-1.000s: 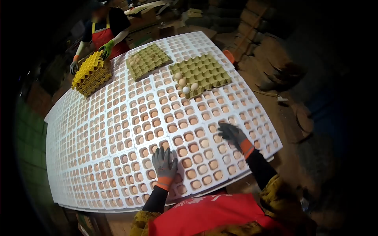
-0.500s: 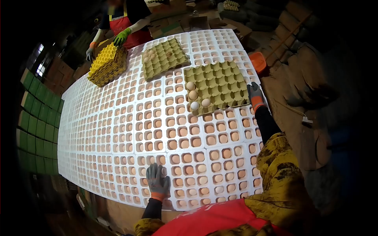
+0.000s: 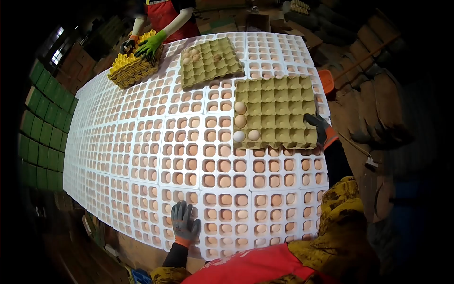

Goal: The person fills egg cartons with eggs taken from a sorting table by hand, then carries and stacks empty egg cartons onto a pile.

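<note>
My left hand (image 3: 185,223), in a grey and orange glove, lies with its fingers stretched out on the white foam egg trays (image 3: 202,189) near the front edge. My right hand (image 3: 323,130), gloved alike, grips the right edge of a greenish pulp egg tray (image 3: 275,111), its fingertips over the rim and the thumb not clearly seen. That tray rests on top of the foam ones. Along its left side sit a white egg (image 3: 239,136) and several light brown eggs (image 3: 240,121). Brown eggs fill the foam pockets around both hands.
A second pulp tray (image 3: 208,66) with several eggs lies farther back. Across the table, a co-worker's gloved hands (image 3: 150,43) are at a stack of yellow trays (image 3: 135,71). Green boxes (image 3: 40,128) are piled at left. An orange container (image 3: 326,81) stands by the right edge.
My right hand has turned, its fingers now pointing left over the pulp tray's edge. My left hand stays flat. The co-worker's hands have come together on the yellow stack. The view has shifted slightly.
</note>
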`<state>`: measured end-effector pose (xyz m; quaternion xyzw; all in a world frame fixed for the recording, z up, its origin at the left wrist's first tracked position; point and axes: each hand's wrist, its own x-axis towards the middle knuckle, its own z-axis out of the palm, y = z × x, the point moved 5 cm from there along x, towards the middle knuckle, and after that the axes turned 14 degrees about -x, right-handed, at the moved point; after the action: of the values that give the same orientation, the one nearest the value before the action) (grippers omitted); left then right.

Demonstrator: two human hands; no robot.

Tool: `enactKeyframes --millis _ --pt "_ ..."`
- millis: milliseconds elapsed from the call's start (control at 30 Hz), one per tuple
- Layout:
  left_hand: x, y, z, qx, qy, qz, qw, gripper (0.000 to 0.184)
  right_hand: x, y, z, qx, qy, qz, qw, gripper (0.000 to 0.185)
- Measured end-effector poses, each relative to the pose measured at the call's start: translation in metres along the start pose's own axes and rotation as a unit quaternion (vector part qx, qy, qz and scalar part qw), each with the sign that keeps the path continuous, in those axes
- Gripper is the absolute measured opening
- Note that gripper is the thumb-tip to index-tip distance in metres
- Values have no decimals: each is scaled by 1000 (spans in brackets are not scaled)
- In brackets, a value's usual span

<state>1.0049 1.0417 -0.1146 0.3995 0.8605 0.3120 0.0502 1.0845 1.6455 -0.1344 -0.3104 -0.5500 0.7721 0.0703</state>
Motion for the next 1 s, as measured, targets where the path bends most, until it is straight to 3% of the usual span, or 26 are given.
enactKeyframes --millis 167,233,267,300,400,500,633,1000 --pt "-1 -3 2 -3 6 7 1000 62 -1 47 -37 -123 97 -175 972 42" --pt "-1 -4 2 -2 3 1 1000 61 -13 38 -25 31 60 -161 985 39" --pt "-1 -3 2 -1 3 -3 1000 61 -16 43 -28 30 92 -187 978 35" --pt "0 0 -1 -2 8 10 1000 62 -28 42 -25 -61 128 -218 966 32" --pt "1 -1 -1 -5 4 -2 1000 62 -54 28 -4 -46 160 -207 964 25" --pt "-1 0 0 1 20 20 1000 63 -55 35 2 67 68 -201 975 31" --pt "-2 -1 0 0 17 9 1000 65 -56 48 26 140 41 -190 971 32" --pt "-2 3 -9 -32 27 -2 999 63 -31 90 168 215 27 -110 970 37"
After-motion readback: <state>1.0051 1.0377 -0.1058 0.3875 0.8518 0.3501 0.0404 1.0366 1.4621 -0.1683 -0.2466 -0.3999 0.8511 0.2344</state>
